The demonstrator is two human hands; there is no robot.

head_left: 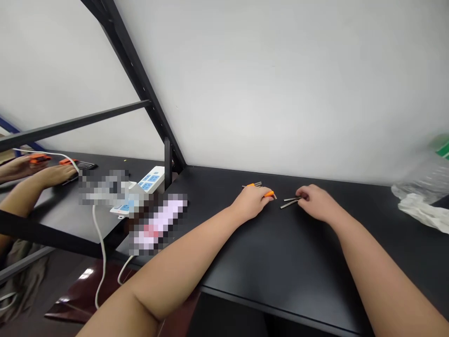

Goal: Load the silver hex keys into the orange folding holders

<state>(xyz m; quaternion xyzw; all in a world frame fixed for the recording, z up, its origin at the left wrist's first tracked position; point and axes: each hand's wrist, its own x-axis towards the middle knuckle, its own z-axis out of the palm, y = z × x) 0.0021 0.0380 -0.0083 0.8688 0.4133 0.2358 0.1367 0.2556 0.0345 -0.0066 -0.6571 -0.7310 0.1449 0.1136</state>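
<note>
My left hand point(251, 202) is curled over an orange piece point(269, 194) on the black table. A short bent metal end, like that of a hex key, sticks out of it by my thumb. Beyond my knuckles lie more thin metal rods point(258, 184) with a bit of orange, partly hidden by the hand. To the right, my right hand point(315, 201) has its thumb and fingers closed on the ends of thin metal rods point(289, 204) that look like hex keys. These rods point left towards my left hand, low over the tabletop.
On the left, another person's hands point(58, 175) are at orange and black items point(40, 158). White power strips point(152, 179) and a blurred-out lit phone-like object point(161, 224) lie near the black frame post point(168, 159). A clear plastic bottle point(424, 178) and white tissue point(423, 210) sit at right.
</note>
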